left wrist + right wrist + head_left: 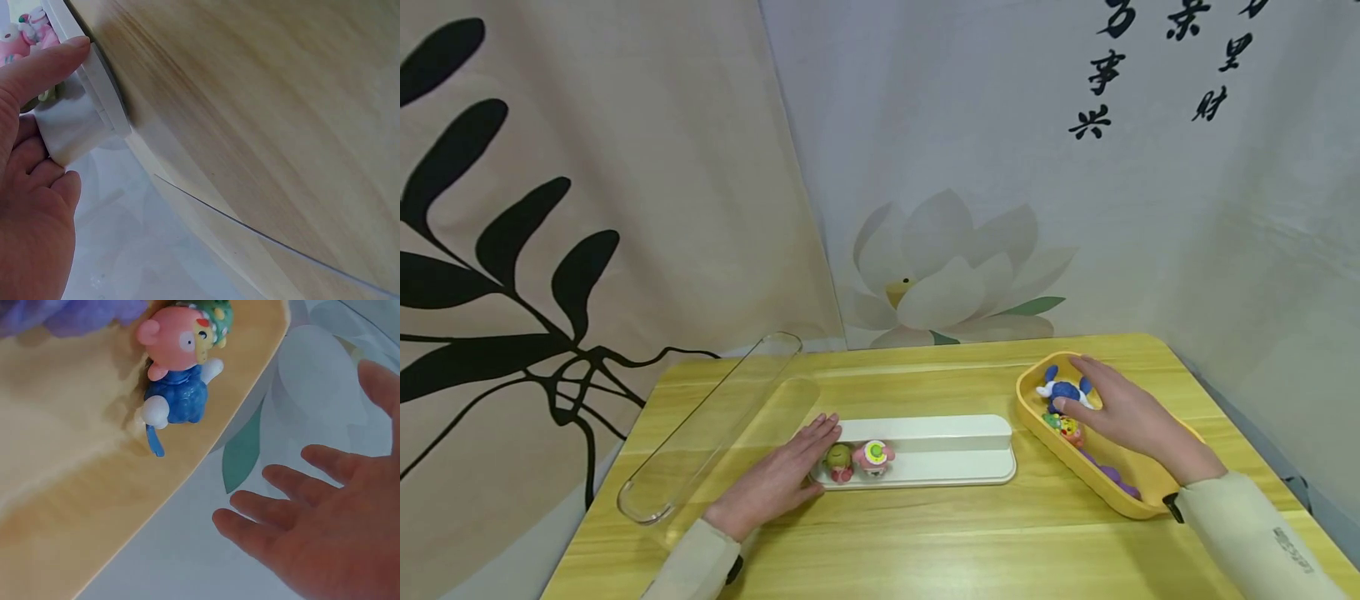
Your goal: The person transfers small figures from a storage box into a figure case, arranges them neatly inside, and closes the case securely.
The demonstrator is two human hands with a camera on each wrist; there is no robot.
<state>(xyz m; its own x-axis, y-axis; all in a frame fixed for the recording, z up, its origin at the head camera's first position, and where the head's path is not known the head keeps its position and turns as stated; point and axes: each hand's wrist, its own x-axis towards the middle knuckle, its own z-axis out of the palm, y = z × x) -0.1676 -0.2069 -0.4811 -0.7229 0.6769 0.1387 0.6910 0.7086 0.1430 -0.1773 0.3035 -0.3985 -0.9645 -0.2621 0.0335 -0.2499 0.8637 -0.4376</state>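
My left hand (778, 479) grips the left end of a long white tray (955, 462). In the left wrist view its thumb lies over the rim, the other fingers curled at the tray's end (69, 119). A green-and-pink toy figurine (839, 462) and a pink one with a yellow-green ring (874, 457) stand at that end. My right hand (1123, 412), fingers spread, hovers over a yellow basin (1060, 471). Inside lie a blue-and-white figurine (181, 397), a pink figurine (169, 340), a green-and-yellow figure and something purple (69, 315). The right wrist view shows that hand holding nothing.
A long clear plastic cover (722, 425) lies at the table's left, reaching its back edge. The wooden table (910, 550) meets a printed cloth (970, 167) behind it. The basin stands near the table's right edge.
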